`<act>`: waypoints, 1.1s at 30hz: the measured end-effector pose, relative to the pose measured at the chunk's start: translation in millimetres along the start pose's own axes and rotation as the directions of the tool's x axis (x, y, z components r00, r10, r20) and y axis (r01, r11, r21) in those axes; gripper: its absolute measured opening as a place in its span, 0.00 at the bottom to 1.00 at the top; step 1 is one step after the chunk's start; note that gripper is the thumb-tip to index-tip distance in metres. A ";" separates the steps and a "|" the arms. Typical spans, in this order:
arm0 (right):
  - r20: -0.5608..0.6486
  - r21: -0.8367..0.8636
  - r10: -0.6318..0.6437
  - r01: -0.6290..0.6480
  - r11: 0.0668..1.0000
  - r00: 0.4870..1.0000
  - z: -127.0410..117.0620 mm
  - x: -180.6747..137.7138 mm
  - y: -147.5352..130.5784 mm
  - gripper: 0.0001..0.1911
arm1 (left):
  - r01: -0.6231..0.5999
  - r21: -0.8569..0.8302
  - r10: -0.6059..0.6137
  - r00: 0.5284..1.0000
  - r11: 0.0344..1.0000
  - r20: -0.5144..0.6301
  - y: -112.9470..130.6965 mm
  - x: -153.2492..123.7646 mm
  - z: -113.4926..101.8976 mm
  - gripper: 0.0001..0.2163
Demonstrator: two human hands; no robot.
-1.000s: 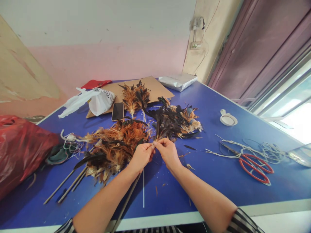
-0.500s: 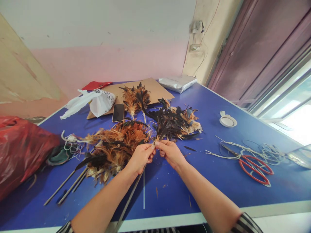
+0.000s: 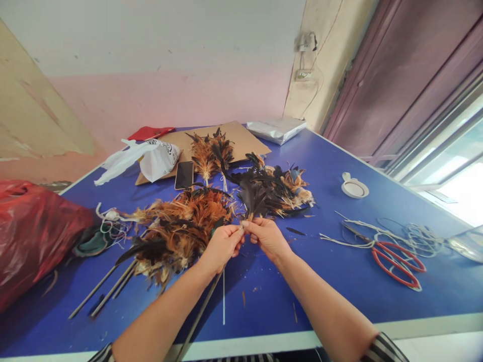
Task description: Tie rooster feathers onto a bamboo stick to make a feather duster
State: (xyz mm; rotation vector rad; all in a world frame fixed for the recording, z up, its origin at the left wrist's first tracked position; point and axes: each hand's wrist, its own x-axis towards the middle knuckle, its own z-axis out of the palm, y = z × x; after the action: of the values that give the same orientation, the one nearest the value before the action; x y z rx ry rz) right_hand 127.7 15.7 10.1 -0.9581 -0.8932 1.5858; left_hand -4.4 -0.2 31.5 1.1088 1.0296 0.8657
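My left hand (image 3: 223, 246) is closed around the top of a thin stick (image 3: 199, 321) that slants down to the table's front edge. Right beside it, my right hand (image 3: 265, 237) pinches the quill ends of dark feathers (image 3: 252, 197) against the stick's tip. The feathers fan upward from the fingertips. Left of my hands lies a pile of brown and black feathers (image 3: 177, 226), with several sticks (image 3: 113, 286) poking out from under it. Behind my right hand is a heap of black feathers (image 3: 279, 183).
Red-handled scissors (image 3: 396, 264) and loose white string (image 3: 418, 236) lie at the right, below a roll of tape (image 3: 354, 188). A red plastic bag (image 3: 37, 236) stands at the left. Farther back are a phone (image 3: 184, 175), cardboard (image 3: 245, 138) and feather bunches (image 3: 206, 156).
The dark feathers at my fingertips now stand more upright and spread wider. Both hands have shifted very slightly to the right, still pinched together.
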 end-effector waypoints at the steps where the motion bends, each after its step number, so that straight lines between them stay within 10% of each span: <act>1: 0.000 -0.005 0.005 -0.005 1.000 1.000 -0.6 0.0 -0.2 0.14 | 0.008 -0.014 -0.008 1.000 1.000 0.011 0.8 -0.3 -0.4 0.15; 14: 0.242 0.167 0.127 -0.170 0.971 0.962 -11.7 2.1 -1.5 0.11 | 0.435 -0.405 -0.265 0.873 0.805 0.410 4.3 4.5 -15.5 0.05; 33: 0.303 0.242 0.103 -0.181 0.953 0.948 -8.8 -3.7 -6.8 0.13 | 0.500 -0.442 -0.211 0.805 0.745 0.555 5.6 1.2 -16.4 0.04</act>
State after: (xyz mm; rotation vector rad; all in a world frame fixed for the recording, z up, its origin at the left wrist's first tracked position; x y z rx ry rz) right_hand 138.8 14.1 13.2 -0.6212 -0.7910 1.9494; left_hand -19.9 6.9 34.8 0.5162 0.4832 0.4794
